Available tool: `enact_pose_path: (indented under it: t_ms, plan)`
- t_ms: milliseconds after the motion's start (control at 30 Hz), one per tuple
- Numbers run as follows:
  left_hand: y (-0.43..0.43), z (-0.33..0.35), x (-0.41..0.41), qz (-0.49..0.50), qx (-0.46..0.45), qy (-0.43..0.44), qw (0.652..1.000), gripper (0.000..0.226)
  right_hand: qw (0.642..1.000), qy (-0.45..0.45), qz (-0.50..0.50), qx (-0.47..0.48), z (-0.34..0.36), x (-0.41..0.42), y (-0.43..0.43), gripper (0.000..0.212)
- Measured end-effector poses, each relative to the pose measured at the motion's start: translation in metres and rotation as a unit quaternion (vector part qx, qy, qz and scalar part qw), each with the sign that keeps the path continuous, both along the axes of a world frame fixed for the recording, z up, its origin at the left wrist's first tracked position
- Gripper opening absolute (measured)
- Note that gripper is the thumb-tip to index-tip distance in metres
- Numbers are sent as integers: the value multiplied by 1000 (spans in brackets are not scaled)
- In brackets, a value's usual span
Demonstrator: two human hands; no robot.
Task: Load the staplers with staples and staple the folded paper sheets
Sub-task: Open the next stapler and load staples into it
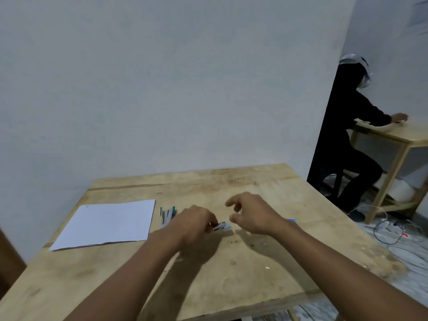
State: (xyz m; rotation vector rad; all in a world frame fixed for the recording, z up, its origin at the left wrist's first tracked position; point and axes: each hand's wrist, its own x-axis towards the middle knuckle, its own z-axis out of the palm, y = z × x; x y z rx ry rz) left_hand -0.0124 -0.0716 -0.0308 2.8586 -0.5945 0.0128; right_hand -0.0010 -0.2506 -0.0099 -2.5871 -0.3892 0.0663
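Pinched a small stapler [222,226] at the middle of the counter [231,274] with the left hand [194,222], fingers curled round it. Held the right hand [252,215] just beside, fingers loosely spread, gripping nothing. Had a second, teal stapler [168,214] lying opened between that left hand and the white paper sheets [106,224].

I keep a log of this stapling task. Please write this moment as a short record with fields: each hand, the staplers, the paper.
left hand: pinches a small stapler
right hand: open fingers, holds nothing, just right of that stapler
paper: white, flat, on the table's left side
green stapler: lies on the table between paper and left hand
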Motion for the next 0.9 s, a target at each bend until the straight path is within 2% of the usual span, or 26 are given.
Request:
enact_pose_path:
  t_ms: [133,233,433,567,633,767,900]
  plan:
    - [-9,-16,-3,-3,60,13,998,32,995,34,0,-90,-36,-1,1,31]
    - [-11,-20,-2,-1,53,6,999,26,996,16,1,-91,-47,-3,-3,19]
    - [-8,-21,4,-4,57,5,998,23,995,-3,13,-98,-50,1,-3,23]
    - [-15,-18,9,-7,21,12,1000,33,995,-9,-9,-98,-45,8,-17,32]
    - [-20,-13,13,-1,10,-6,1000,36,994,-13,-41,-98,-38,15,-31,30]
    - [-40,-6,20,2,-36,-41,999,36,980,-43,-119,-151,-30,22,-70,40]
    - [-78,-7,23,-15,-70,-35,997,31,972,37,-154,-176,-41,26,-101,29]
